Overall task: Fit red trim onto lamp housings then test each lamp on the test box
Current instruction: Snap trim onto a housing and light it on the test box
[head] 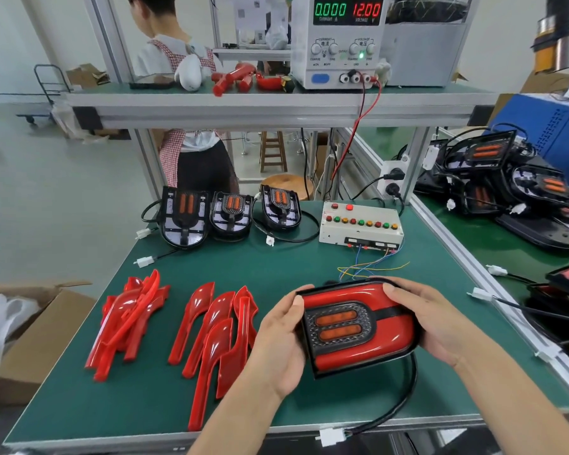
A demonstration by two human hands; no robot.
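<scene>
A factory assembly station: a green-matted desk (276,264) on an aluminium frame, a bench power supply (339,41) on the upper shelf (display reading 12.00 volts), a wired test box (362,226) with coloured buttons, batches of red trim (217,330) and lamp housings (230,215).

- The power supply (340,41) on the shelf shows green digits 0.000 over "CURRENT A".
- Its red digits read 12.00 over "VOLTAGE V".
- Knob groups are headed "CURRENT" and "VOLTAGE" (Chinese characters beneath), with "COARSE" and "FINE" below; the smaller print is too blurred to read.
</scene>
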